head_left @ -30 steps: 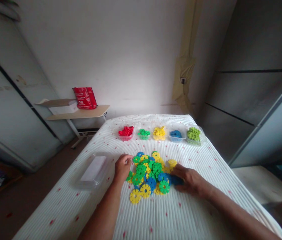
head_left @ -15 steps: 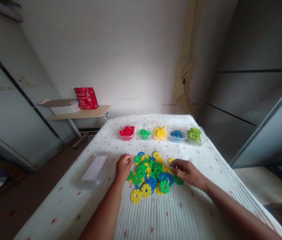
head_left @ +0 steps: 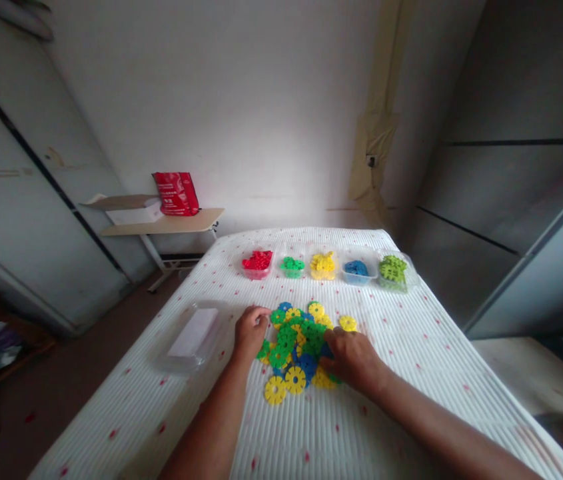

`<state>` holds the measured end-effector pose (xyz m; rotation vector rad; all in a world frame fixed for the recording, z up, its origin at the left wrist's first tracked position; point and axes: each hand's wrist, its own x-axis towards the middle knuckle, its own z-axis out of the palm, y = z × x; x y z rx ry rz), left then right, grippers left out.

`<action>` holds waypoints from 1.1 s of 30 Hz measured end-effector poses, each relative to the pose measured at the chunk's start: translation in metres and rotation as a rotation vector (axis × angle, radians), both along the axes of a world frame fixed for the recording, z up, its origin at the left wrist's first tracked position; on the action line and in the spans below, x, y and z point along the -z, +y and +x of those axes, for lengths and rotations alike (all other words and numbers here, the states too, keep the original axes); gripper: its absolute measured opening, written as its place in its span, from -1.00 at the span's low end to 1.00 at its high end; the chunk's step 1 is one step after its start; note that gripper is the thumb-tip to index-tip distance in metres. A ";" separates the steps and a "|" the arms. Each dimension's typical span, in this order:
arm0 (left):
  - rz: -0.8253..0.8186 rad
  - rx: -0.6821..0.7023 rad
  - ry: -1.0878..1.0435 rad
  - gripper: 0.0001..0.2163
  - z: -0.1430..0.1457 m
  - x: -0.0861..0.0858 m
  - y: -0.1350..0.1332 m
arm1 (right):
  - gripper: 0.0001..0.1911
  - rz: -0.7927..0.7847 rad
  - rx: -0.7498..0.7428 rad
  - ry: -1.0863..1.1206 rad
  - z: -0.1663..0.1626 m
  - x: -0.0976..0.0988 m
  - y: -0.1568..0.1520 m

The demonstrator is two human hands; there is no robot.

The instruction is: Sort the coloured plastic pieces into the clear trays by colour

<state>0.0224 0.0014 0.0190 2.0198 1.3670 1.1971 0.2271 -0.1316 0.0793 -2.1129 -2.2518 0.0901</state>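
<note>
Item: pile of discs (head_left: 295, 340), notched plastic in green, yellow and blue, lay midway along the white ribbed cover (head_left: 341, 427), between my two hands. My left hand (head_left: 250, 330) rested at the pile's left edge, fingers curled inward; whether they pinched a disc, I could not tell. My right hand (head_left: 352, 360) lay palm down on the pile's right side, fingers bent onto the discs; grip likewise not discernible. One yellow disc (head_left: 347, 323) sat just beyond that hand. Far row, left to right: red tub (head_left: 258, 263), green tub (head_left: 292, 267), yellow tub (head_left: 323, 265), blue tub (head_left: 357, 269), lime tub (head_left: 392, 270). Clear lidded box (head_left: 194, 335) lay near my left hand.
</note>
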 end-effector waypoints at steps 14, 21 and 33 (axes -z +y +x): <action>0.000 0.003 -0.022 -0.81 0.000 0.002 0.000 | -0.64 -0.021 0.233 1.475 0.060 0.016 0.025; -0.016 -0.001 -0.010 -0.81 0.000 0.001 0.000 | -0.65 -0.009 0.200 1.375 0.052 0.012 0.024; 0.002 0.015 -0.011 -0.81 0.000 0.002 0.000 | -0.69 0.385 0.066 0.638 0.079 -0.014 0.048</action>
